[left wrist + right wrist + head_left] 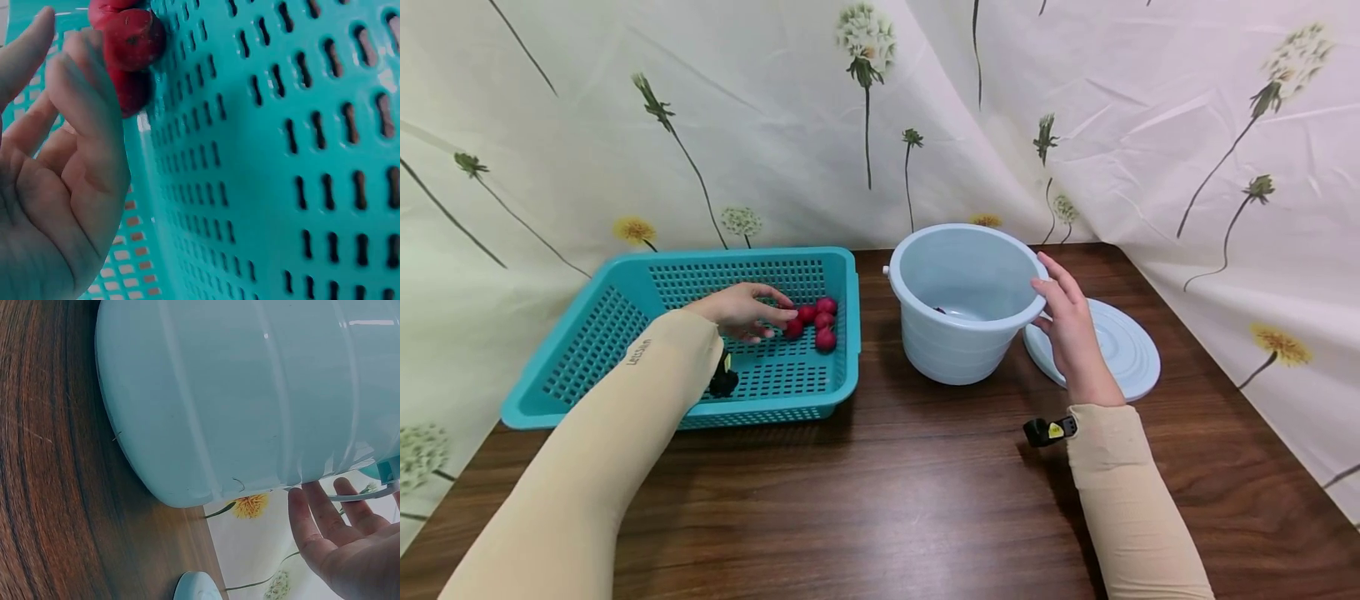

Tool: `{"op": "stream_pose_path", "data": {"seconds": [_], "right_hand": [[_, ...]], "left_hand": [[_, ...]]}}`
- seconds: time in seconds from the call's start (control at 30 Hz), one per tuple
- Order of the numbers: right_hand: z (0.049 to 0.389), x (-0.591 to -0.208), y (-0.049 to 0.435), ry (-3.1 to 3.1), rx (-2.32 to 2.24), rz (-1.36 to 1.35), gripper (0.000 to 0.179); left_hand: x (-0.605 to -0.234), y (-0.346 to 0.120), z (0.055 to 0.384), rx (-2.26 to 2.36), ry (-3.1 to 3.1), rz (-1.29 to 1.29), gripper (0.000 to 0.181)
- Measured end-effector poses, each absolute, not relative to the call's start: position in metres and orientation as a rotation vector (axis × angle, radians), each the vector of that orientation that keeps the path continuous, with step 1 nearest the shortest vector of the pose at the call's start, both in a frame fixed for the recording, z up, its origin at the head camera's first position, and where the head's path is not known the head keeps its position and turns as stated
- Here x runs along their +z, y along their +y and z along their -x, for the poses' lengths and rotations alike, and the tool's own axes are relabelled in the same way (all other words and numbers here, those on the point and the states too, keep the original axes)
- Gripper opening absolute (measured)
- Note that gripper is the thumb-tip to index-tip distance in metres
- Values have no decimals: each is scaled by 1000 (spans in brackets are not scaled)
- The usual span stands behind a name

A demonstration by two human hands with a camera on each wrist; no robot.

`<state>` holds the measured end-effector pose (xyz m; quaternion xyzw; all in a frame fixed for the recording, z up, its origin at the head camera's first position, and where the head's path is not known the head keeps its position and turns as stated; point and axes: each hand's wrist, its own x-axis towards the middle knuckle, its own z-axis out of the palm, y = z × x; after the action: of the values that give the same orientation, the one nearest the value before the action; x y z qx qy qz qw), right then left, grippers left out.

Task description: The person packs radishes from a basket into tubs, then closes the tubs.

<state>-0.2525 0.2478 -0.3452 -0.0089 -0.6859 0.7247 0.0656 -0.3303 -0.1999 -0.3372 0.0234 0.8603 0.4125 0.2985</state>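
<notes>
My left hand point(747, 311) reaches into a teal slotted plastic basket point(760, 410), its fingers loosely bent. Its fingertips are right beside several small round red radishes point(825, 338), gathered at the basket's right end. In the left wrist view, the curved fingers partly overlap the radishes point(134, 40), and the palm holds nothing. My right hand point(1067, 321) holds the rim of a light blue bucket point(955, 350) on its right side. From the right wrist view, fingertips press against the bucket's outer wall point(237, 406) below the rim. Inside the bucket, a small dark red bit shows low down.
A round light blue lid point(1123, 346) lies on the brown wooden table point(880, 508), right of the bucket and partly behind my right hand. A white cloth point(760, 108) printed with dandelions hangs behind and along the table's sides.
</notes>
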Motion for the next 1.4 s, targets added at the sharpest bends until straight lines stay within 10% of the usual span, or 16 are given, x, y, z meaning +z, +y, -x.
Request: {"op": "stream_pose_path", "data": {"seconds": [1.4], "right_hand": [[254,-345,248,-2062,2194,23,54]], "left_hand": [[-346,-198,332,1023,2155,-80,59]]}}
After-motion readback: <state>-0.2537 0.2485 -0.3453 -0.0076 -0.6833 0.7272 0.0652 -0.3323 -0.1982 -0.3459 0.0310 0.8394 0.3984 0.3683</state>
